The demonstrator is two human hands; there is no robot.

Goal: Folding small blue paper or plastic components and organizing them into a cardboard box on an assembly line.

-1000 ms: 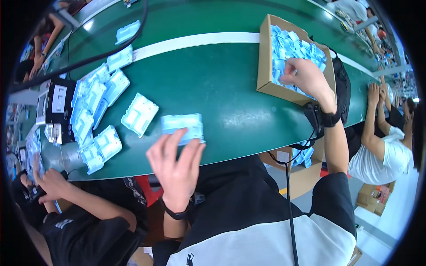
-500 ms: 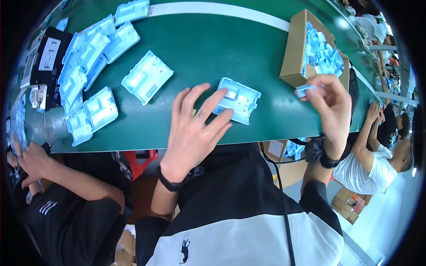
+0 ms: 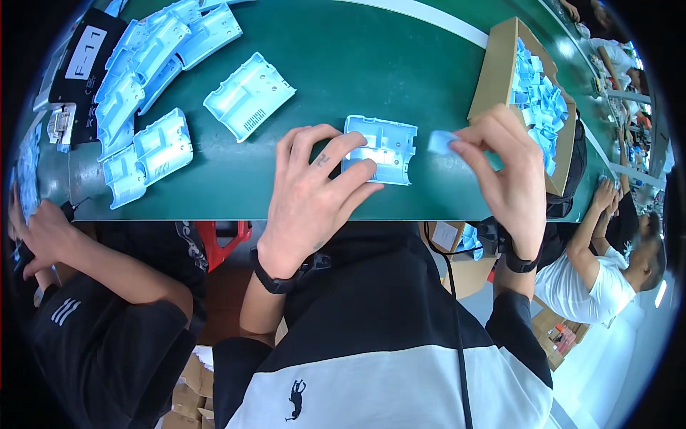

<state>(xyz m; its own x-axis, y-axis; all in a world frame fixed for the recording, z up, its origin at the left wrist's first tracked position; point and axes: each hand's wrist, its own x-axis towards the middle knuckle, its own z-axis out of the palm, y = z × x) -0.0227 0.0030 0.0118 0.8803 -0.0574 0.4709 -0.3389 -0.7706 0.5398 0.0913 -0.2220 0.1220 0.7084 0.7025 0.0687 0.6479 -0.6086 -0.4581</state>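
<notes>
**A:** head view only, so Q: where's the blue shell [image 3: 397, 136] & what are the hands doing rn?

**B:** it's on the worktop [image 3: 336, 79], hollow side up, near the front edge. Left hand [image 3: 309, 189] is at the shell's 9 o'clock, fingers spread apart, w/ a couple of tips resting on it. Right hand [image 3: 509, 182] is out btwn 3 & 4 o'clock, thumb + finger clamped on a small blue piece [image 3: 441, 141]. That's just off the shell at 3 o'clock, not touching. Too blurry to tell which way it faces tho.

**A:** k, tips for doing this bit well?

**B:** imo press light but steady w/ the left, thin walls prob flex & the shell could skid. Pinch the piece by its edge so you can see how it's turned. Also mind the cardboard box [image 3: 493, 70] btwn 2 & 3 o'clock, and don't nudge the spare shell [image 3: 250, 96] at 10.
</notes>
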